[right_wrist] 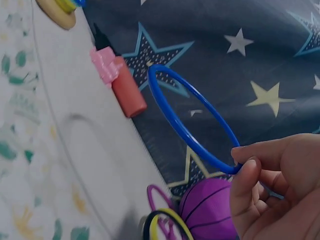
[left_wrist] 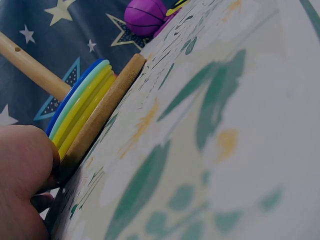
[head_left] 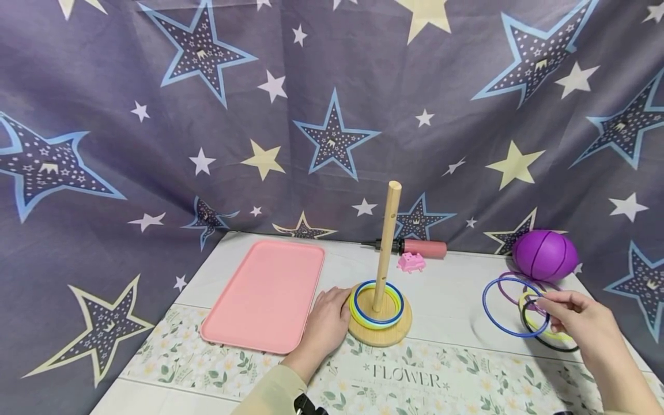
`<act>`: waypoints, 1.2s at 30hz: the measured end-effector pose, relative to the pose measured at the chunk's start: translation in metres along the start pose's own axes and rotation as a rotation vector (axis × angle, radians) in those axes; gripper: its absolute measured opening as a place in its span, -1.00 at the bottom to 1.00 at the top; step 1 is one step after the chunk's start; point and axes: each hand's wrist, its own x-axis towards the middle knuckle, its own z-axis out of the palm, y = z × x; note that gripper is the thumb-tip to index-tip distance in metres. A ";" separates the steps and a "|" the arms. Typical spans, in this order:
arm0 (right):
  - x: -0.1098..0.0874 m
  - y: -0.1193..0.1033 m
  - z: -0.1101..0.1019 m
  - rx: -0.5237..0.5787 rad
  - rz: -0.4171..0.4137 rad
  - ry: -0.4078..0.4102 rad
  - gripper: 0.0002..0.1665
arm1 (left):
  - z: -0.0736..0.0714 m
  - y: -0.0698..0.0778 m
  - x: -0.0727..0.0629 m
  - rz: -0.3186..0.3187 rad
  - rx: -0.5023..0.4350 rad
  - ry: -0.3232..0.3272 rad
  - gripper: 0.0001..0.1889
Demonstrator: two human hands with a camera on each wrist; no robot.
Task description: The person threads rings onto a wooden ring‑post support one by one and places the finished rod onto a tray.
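Observation:
Between the thumb and fingertips of my right hand [head_left: 581, 317], a blue ring [head_left: 485, 308] is held up in the air; the right wrist view shows the pinch on its rim closely. Below that hand lie a black ring [head_left: 550, 344], a yellow ring [head_left: 562, 335] and a purple ring [head_left: 502, 288]. A wooden peg stand [head_left: 389, 242] stands upright in the middle. Several stacked rings [head_left: 358, 320], blue on top with light green and yellow below, circle its peg. My left hand [head_left: 327, 323] grips the left edge of the round base [head_left: 381, 339].
A pink tray [head_left: 264, 294] lies left of the stand. Behind the stand are a red hand pump [head_left: 425, 249] and a small pink toy [head_left: 411, 262]. A purple ball [head_left: 544, 255] sits at the back right, against the star-patterned cloth [head_left: 332, 57].

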 end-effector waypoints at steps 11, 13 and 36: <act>-0.001 -0.034 0.012 0.078 -0.116 -0.036 -0.76 | -0.001 0.001 0.000 -0.004 -0.009 -0.001 -0.59; -0.001 -0.041 0.015 0.130 -0.131 -0.055 -0.76 | -0.001 0.001 0.000 -0.004 -0.006 -0.002 -0.59; -0.007 -0.125 0.044 0.231 -0.260 -0.145 -0.90 | -0.001 0.001 -0.001 0.007 -0.011 0.007 -0.59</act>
